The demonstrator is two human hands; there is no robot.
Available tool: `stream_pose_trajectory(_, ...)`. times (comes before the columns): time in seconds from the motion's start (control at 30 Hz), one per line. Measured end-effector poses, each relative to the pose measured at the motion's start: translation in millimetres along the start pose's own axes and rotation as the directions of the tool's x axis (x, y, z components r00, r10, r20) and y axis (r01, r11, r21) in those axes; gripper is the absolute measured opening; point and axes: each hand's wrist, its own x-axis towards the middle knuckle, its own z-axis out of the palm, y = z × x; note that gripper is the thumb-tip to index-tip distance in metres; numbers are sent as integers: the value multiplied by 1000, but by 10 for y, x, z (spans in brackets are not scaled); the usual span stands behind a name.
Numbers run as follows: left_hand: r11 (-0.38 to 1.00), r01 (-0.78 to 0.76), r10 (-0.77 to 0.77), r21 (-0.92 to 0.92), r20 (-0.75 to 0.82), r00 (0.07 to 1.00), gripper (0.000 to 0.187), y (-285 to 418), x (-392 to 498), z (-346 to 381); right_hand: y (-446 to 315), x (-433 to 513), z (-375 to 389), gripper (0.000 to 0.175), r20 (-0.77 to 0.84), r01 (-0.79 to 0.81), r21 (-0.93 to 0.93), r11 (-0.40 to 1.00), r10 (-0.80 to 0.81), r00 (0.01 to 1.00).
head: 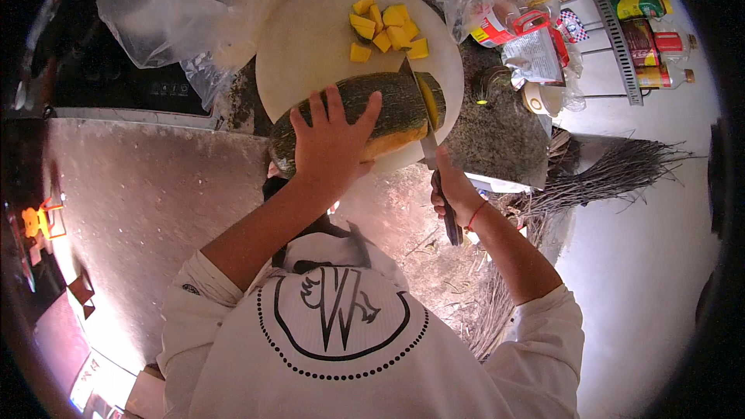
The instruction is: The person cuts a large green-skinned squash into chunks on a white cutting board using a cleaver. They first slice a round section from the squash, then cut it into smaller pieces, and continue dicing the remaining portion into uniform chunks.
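A large dark-green pumpkin [390, 102] with a strip of orange flesh along its near side lies across a round white cutting board [308, 29]. My left hand [329, 142] presses on its top, fingers spread over the rind. In my right hand [457, 183] is the dark handle of a kitchen knife [429, 148]. Its blade stands in a cut near the pumpkin's right end, with a slice [433, 99] showing yellow flesh just right of it. Several yellow pumpkin chunks [396, 35], some with green rind, sit at the board's far side, close beyond the knife tip.
Clear plastic bags [186, 11] lie left of the board, over a black cooktop [139, 90]. To the right are a red-labelled bottle [495, 23] and a silver packet [532, 58] on the dark counter [495, 139]. A wall rack [620, 46] holds bottles. Dry twigs [605, 174] stand below.
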Motion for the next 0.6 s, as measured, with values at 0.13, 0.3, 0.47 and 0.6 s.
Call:
stream_pose_trajectory(0.13, 998, -58, 58, 22, -26, 998, 91, 65, 35, -9, -70, 88, -51, 66, 29, -64, 6, 998, 64, 998)
stream_pose_trajectory(0.3, 999, -2, 3, -34, 7, 1000, 100, 7, 2, -1, -79, 315, -14, 65, 62, -44, 10, 999, 43, 997)
stream_pose_trajectory(0.47, 994, 73, -70, -78, 44, 997, 103, -92, 62, -23, -135, 537, -100, 64, 125, 18, 92, 996, -29, 992)
stream_pose_trajectory(0.6, 983, 171, -159, -74, 143, 977, 105, -78, 101, -63, -199, 580, -294, 64, 147, 18, 139, 990, -39, 988)
